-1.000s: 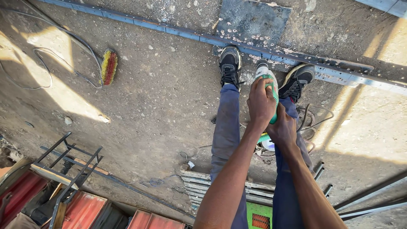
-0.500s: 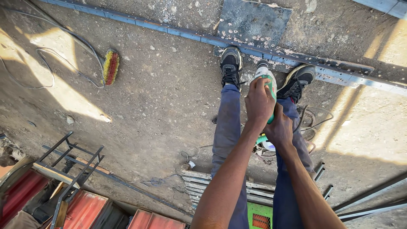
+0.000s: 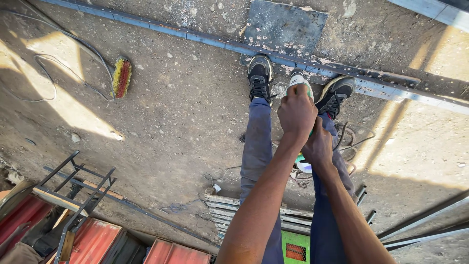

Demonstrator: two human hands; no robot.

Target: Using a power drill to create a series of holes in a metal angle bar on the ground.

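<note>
Hands filled the centre of the head view: the left hand [image 3: 297, 111] was clenched round the front of a white-and-green handheld power tool [image 3: 299, 80], the right hand [image 3: 318, 145] wrapped tight on its rear body, just below. The tool's nose sat at upper centre, over a long blue-grey steel bar [image 3: 205, 39] between two black shoes [image 3: 259, 76]. Judged from this, both fists should stay firm, cable [image 3: 349, 144] kept off the feet — pressure steady.

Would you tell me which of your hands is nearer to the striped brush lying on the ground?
Left. The left hand grips the green-and-white tool, nearer the brush; the right hand sits behind, farther away.
</note>
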